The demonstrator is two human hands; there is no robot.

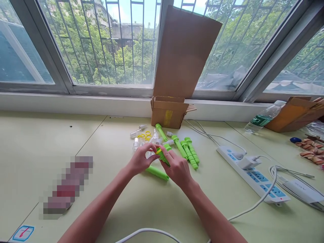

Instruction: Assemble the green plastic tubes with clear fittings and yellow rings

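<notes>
Both hands meet above the table, near the middle of the view. My right hand (178,167) is wrapped round a bright green ridged plastic tube (165,158), and the fingers hide much of it. At the tube's left end, the thumb and fingers of my left hand (143,159) pinch a small yellow ring (158,152). I cannot tell how far the ring is on the tube. Below the hands lies a loose green tube (157,172). Just beyond them are several yellow rings (145,136) and small clear plastic bottles (136,133).
More green tubes (180,147) lie right of the hands. Behind stands an open cardboard box (165,113), its tall flap against the window. A white power strip (249,175) with cables and a water bottle (264,118) are at right. A blurred-out object (68,185) lies left.
</notes>
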